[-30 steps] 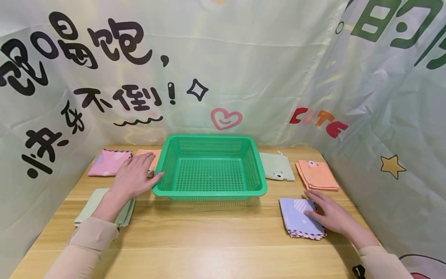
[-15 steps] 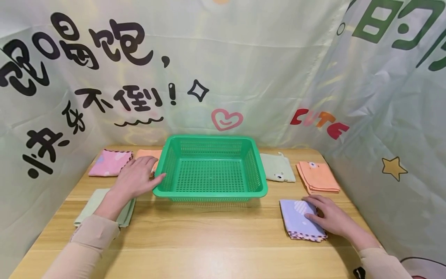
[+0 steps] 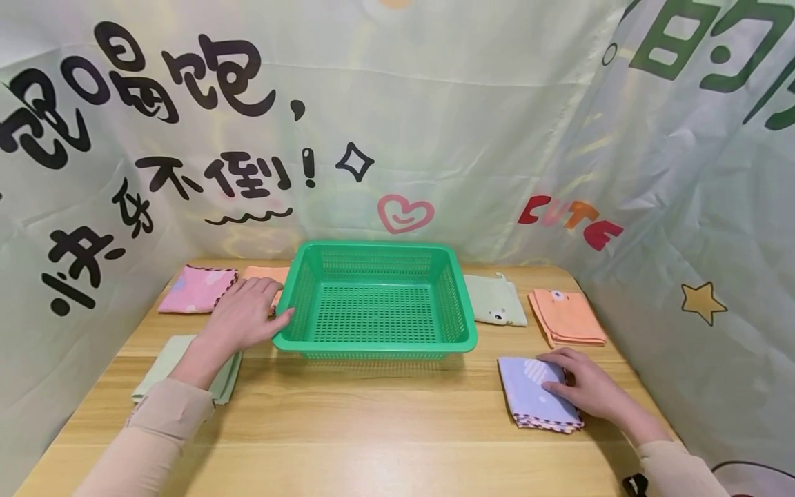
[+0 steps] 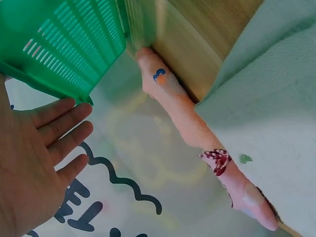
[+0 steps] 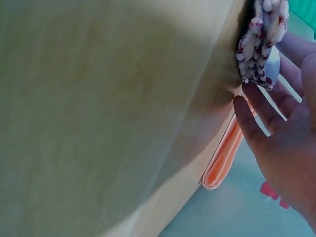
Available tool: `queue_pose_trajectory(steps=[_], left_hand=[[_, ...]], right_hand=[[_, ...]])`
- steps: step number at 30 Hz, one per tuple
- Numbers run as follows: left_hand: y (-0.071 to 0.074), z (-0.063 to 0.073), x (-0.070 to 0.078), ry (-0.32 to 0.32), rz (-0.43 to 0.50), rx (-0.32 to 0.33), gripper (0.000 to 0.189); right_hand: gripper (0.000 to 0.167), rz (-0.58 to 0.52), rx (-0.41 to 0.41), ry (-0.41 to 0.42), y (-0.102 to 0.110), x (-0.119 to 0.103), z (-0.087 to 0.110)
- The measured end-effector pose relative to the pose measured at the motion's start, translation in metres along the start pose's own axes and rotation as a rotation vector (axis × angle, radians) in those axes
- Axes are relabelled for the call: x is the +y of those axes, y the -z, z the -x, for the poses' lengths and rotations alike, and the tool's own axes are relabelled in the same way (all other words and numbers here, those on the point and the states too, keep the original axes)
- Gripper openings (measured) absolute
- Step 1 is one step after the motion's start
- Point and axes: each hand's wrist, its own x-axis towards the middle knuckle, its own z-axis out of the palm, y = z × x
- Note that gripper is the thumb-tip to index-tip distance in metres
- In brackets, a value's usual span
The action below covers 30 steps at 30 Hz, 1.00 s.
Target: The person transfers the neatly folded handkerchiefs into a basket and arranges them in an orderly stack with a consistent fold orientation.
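A green plastic basket [image 3: 373,345] with slotted walls sits at the middle of the table's back. My left hand [image 3: 245,314] is at its left side, thumb on the rim and the other fingers extended; the left wrist view has its fingertips beside the basket's corner. At front right, a folded lavender cloth [image 3: 537,400] with checkered trim lies flat. My right hand [image 3: 586,383] reaches over its right edge, the thumb on top. In the right wrist view the fingers [image 5: 269,116] are fairly straight along the cloth's side, low by the tabletop.
A pink folded cloth [image 3: 192,290], a partly hidden orange cloth [image 3: 273,275] and a pale green cloth [image 3: 161,362] lie on the left. Right of the basket are another pale green cloth [image 3: 497,300] and an orange cloth [image 3: 568,317]. Printed curtains [image 3: 472,138] enclose the table [image 3: 373,428].
My right hand has shifted slightly, its fingers drawing back a little along the lavender cloth's edge. The left hand stays at the basket's side; basket and cloths keep their places.
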Motion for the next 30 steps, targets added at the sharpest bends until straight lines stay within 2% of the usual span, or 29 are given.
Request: queue_pose_trajectory(steps=[7,21,30], left_hand=[[-0.0025,-0.0028,-0.0012,-0.032,-0.001,0.011,0.056],[0.0003,-0.003,0.0,-0.046,0.012,0.007,0.055],[0.0008,-0.003,-0.0012,-0.04,0.014,-0.009,0.057]], right_hand=[[0.044,-0.086,-0.018,-0.048,0.0015,-0.0012,-0.0021],[0.021,-0.096,0.057,-0.01,0.0002,-0.0045,-0.0051],[0.014,-0.21,0.041,-0.098,0.0013,-0.0078,-0.007]])
